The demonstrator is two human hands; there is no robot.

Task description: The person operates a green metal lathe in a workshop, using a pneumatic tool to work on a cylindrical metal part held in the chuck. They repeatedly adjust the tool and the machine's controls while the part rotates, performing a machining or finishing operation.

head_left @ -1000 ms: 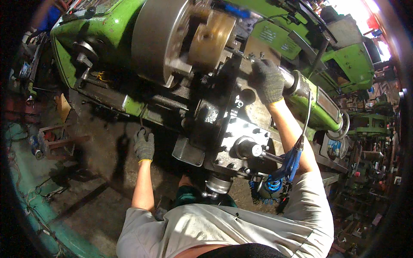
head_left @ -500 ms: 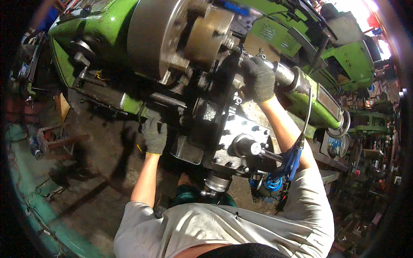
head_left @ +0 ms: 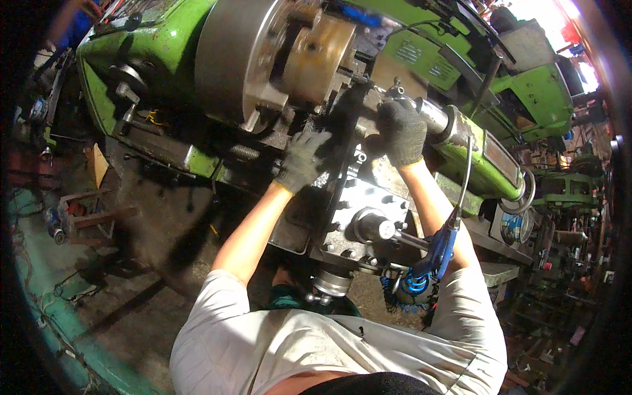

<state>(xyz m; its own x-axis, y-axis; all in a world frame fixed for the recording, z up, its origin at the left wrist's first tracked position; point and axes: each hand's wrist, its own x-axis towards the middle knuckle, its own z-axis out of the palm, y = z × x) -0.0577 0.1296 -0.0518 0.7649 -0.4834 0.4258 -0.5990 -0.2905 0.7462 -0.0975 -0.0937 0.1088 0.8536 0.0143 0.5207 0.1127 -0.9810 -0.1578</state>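
Observation:
My left hand (head_left: 304, 160), in a dark grey work glove, reaches over the lathe carriage, just below the workpiece. Its fingers are stretched out and I see nothing held in them. In a matching glove, my right hand (head_left: 403, 135) is beside the tailstock quill (head_left: 433, 118), fingers curled downward; what they grip, if anything, is hidden. The big grey lathe chuck (head_left: 227, 62) carries a thick, round, brownish metal workpiece (head_left: 317, 58). Nearer to me stands the square tool post (head_left: 372, 204) with several bolts and a round top knob (head_left: 376, 224).
A blue air gun (head_left: 440, 253) hangs near my right forearm, its coiled blue hose (head_left: 416, 282) below. The green tailstock (head_left: 490, 155) extends right to a handwheel (head_left: 525, 197). A crank handle (head_left: 126, 108) is on the green headstock at left. A wooden frame (head_left: 99, 214) lies on the floor.
My left hand has moved up and right, from a lever at the carriage's left to below the workpiece, and its fingers have straightened. My right hand has shifted slightly down. The workpiece looks less blurred.

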